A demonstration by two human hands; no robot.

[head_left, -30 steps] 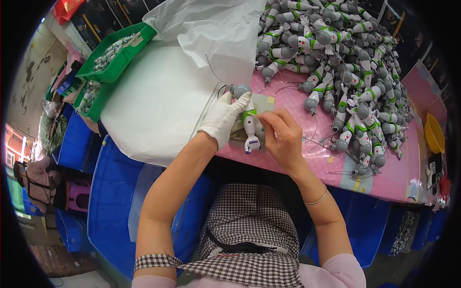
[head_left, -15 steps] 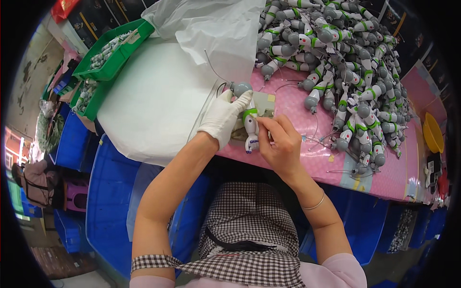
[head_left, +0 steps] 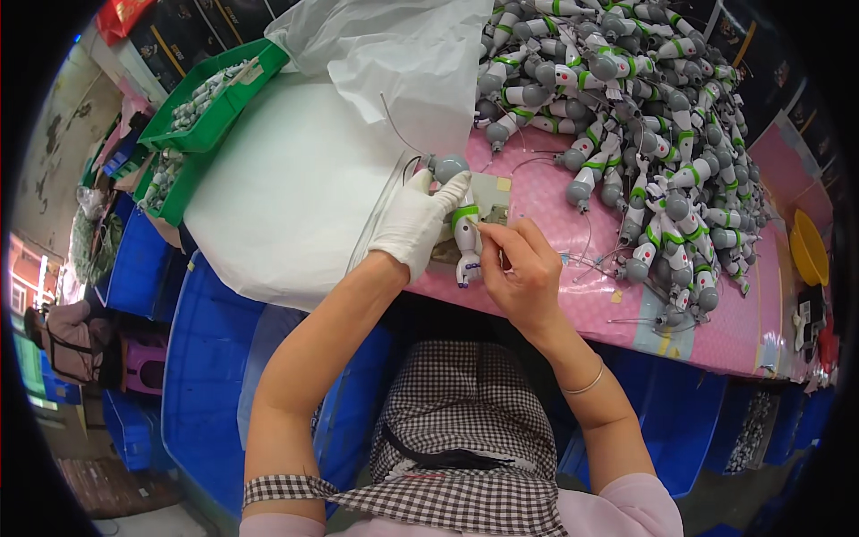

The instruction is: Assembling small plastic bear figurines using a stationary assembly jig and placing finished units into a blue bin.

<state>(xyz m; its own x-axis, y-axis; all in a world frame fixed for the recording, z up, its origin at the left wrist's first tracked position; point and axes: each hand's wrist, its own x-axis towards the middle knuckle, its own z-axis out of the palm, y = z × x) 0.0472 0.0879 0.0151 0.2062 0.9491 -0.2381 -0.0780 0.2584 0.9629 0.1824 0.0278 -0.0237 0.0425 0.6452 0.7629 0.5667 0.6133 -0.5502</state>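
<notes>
Person's at the near edge of the pink worktop [head_left: 716, 322], both hands up on one toy figure [head_left: 465, 234] – white w/ green band, grey round head, purple-tipped feet pointing back toward the apron. Left hand [head_left: 416, 224], in a white glove, is wrapped round the figure from the left, fingers closed on its upper body near the head. Right hand [head_left: 519, 268], bare, is pinched in against the figure's mid-section from the right, fingertips [head_left: 488, 234] tight together – can't tell what's between them, too small. Hands nearly touching, the figure clamped betw. them just above a small grey-beige pad [head_left: 490, 199] lying on the worktop. Thin bracelet [head_left: 586, 385] on the right wrist. Far-right half of the worktop: big heap of the same figures [head_left: 626, 116], wires trailing out toward the near edge. Left half covered by a white plastic bag [head_left: 295, 170], bunched up at the far edge. Off the left corner, green trays [head_left: 210, 116] w/ small parts; blue bins [head_left: 206, 358] below the near edge. Yellow bowl [head_left: 810, 255] at the right end.
</notes>
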